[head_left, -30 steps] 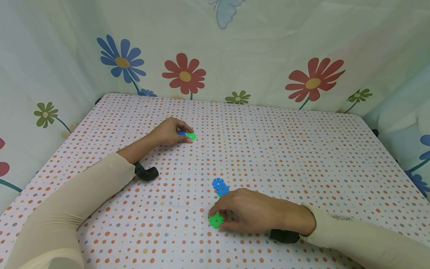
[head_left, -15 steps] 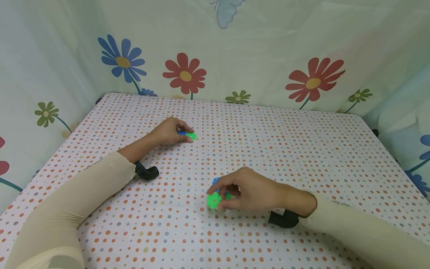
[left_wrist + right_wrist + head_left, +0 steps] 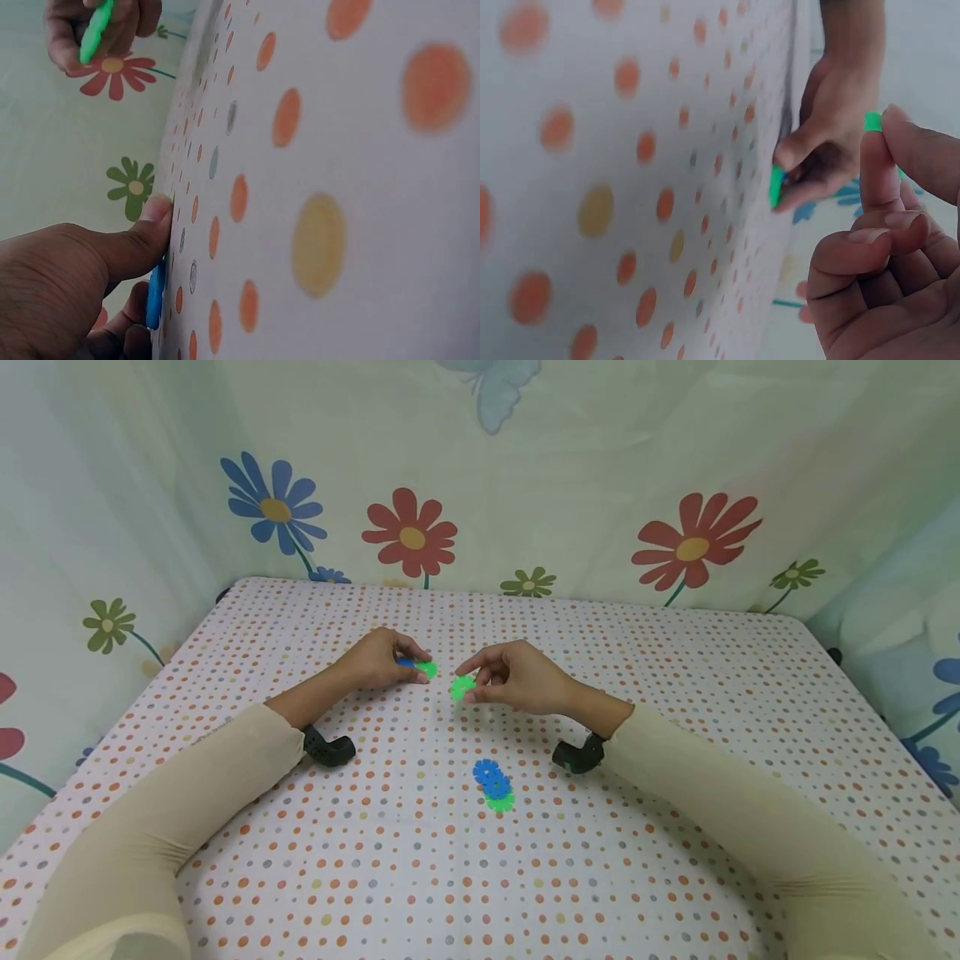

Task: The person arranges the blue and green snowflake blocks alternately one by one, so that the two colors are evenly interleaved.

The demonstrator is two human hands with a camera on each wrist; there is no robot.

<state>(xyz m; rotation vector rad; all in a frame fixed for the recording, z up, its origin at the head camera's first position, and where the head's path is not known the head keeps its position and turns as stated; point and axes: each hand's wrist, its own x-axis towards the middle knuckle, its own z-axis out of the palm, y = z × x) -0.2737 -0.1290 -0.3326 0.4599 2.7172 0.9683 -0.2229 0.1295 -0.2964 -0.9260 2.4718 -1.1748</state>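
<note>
My left hand [image 3: 372, 660] rests low at the table, thumb and finger on either side of a green snowflake disc [image 3: 427, 669] and a blue one [image 3: 405, 662]. From the left wrist, the blue disc's edge [image 3: 155, 296] shows beside the thumb, against the cloth; whether the two are joined is hidden. Just right of them, my right hand [image 3: 528, 679] pinches another green snowflake disc [image 3: 461, 687] by its edge, above the table. In the right wrist view this disc [image 3: 872, 121] sits between thumb and index finger, apart from the left hand's green disc [image 3: 775, 187].
Nearer me, two blue snowflake discs [image 3: 491, 778] and a green one [image 3: 501, 804] lie overlapping on the dotted tablecloth [image 3: 375, 877]. A flowered curtain [image 3: 585, 510] encloses the table's back and sides. Black wrist cameras [image 3: 577, 755] hang under both forearms.
My right hand has lifted the green disc and carried it away from me, up beside the left hand. The overlapping discs it covered now show. The left hand has stayed in place.
</note>
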